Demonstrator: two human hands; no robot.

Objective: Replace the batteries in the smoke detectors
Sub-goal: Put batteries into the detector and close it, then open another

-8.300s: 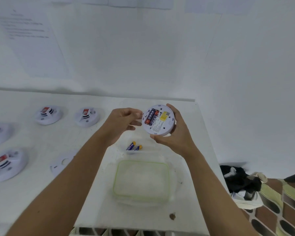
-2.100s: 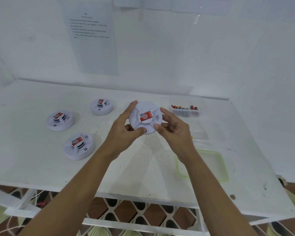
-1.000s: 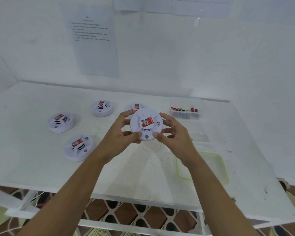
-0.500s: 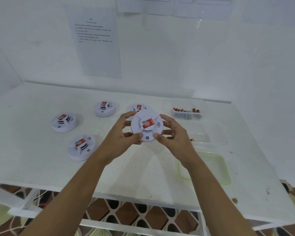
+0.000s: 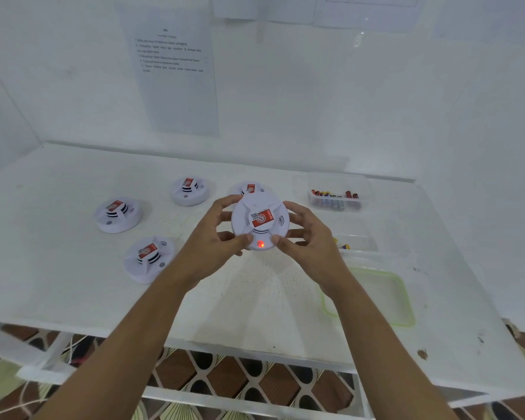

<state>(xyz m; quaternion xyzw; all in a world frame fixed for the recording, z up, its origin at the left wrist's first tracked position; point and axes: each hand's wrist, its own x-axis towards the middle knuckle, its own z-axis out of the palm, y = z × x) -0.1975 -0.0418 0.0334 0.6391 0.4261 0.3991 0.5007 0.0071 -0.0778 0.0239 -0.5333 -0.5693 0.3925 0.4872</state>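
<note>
Holding the smoke detector (image 5: 259,221) face-up, both hands share one grip. The left hand (image 5: 212,241) curls round its left rim with the thumb pinching the near edge. The right hand (image 5: 309,237) mirrors it on the right rim, with its fingers fanned behind the body. The detector is lifted off the table (image 5: 58,268), above its middle, red sticker up.

What has just changed is small but telling: a red light (image 5: 260,244) now glows on the near edge between the two thumbs, where half a second ago that spot was dull. Hands and unit sit almost exactly where they were. I judge that the new cells are making contact, so this unit looks finished and ready to be set down.

Further out, a rear detector (image 5: 249,187) lies just behind the held one, half hidden by it. A back-left detector (image 5: 189,190), a far-left detector (image 5: 117,215) and a near-left detector (image 5: 149,259) lie well apart on the left. To the right stands a clear box of batteries (image 5: 335,200). Nearer, a second clear tray (image 5: 355,242) shows a couple of cells. A green-rimmed lid (image 5: 406,298) lies beside the right forearm. Whether the four resting units have had their change cannot be told.
</note>
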